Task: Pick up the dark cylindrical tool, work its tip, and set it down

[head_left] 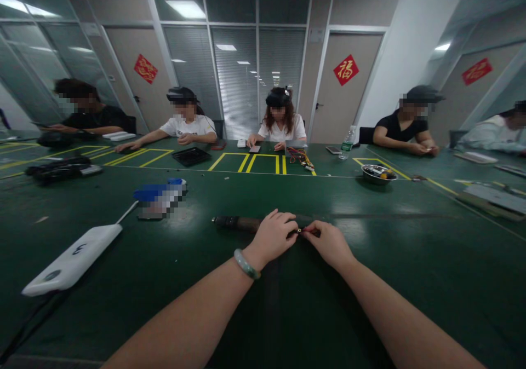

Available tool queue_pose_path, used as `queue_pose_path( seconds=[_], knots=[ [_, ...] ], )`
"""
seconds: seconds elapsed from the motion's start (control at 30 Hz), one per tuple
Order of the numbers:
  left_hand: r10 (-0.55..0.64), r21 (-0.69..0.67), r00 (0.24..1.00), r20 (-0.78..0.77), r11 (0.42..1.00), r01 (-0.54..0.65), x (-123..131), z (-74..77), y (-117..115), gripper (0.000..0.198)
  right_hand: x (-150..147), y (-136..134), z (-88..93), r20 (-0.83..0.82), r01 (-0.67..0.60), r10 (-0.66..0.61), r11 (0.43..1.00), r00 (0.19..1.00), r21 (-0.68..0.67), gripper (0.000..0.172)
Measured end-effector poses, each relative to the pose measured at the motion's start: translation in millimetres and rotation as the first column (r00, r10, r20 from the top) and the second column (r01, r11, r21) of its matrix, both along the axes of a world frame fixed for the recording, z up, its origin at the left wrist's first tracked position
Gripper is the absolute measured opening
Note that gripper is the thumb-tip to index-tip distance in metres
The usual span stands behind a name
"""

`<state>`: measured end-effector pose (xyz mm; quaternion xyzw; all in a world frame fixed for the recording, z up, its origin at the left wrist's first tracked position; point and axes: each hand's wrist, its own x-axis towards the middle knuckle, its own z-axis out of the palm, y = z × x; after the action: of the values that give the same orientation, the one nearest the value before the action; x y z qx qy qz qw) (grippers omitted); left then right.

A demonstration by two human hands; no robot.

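Note:
A dark, long cylindrical tool (pixel 236 223) with a small metal tip at its left end lies crosswise on the green table. My left hand (pixel 274 235), a bangle on its wrist, is closed over the tool's right part. Its fingertips meet a small brass-coloured piece (pixel 299 230) at the gap between my hands. From the other side my right hand (pixel 331 243) pinches at this piece with thumb and forefinger. What exactly lies between the right fingertips is too small to make out, and the left palm hides part of the tool.
A white power bank (pixel 74 259) with a cable lies at left, near a blue-and-white item (pixel 160 196). Farther off are a metal bowl (pixel 378 175) of small parts, a bottle (pixel 347 143), coloured wires (pixel 301 157) and a black tray (pixel 191 156). Several people sit across the table.

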<state>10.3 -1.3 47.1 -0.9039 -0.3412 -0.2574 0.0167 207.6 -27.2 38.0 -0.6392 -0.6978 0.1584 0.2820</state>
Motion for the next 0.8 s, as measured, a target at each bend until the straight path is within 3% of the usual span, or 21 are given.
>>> queue_pose_path(
  seconds=[0.37,0.6,0.8],
  knots=[
    [0.002,-0.077,1.0,0.023,0.997,0.0,1.7,-2.1,4.1,0.009,-0.4,-2.8,-0.3,0.004,-0.061,0.06,0.996,0.998,0.063,0.01],
    [-0.005,-0.09,1.0,0.031,0.996,0.008,2.9,-2.2,4.1,0.009,-8.2,-6.0,5.4,0.079,-0.025,0.018,0.995,0.997,0.094,0.01],
    [0.011,-0.106,0.998,0.065,0.994,-0.004,4.2,-2.4,5.0,0.009,-5.6,-5.3,3.9,0.047,-0.012,0.008,0.996,0.999,0.089,0.008]
  ],
)
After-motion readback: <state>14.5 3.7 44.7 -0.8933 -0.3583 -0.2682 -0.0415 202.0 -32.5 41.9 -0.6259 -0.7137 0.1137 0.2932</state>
